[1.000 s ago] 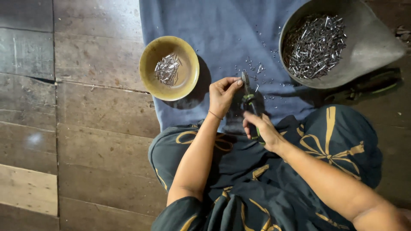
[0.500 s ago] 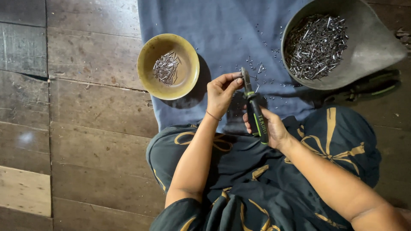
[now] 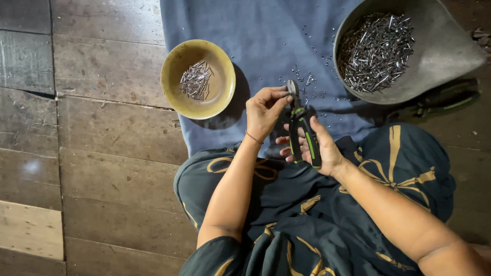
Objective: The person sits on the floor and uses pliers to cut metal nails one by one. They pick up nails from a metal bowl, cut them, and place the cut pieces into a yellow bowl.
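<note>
My right hand point(image 3: 319, 148) grips the black and green handles of a pair of cutting pliers point(image 3: 302, 130), jaws pointing away from me. My left hand point(image 3: 263, 110) is up at the jaws, its thumb and fingers pinched on a small metal piece there; the piece itself is too small to make out. Both hands hover over a blue cloth point(image 3: 255, 30) spread on the floor above my lap.
A yellow bowl point(image 3: 174, 76) with a small heap of thin metal pins sits at the cloth's left edge. A grey metal pan point(image 3: 445, 46) piled with similar pins is at the upper right. Tiny metal bits lie scattered on the cloth. Dark wooden floor planks point(image 3: 92, 153) lie left.
The pliers have tilted from lying low in my right hand to upright, handles now spread wider. My left hand stays at the jaws.
</note>
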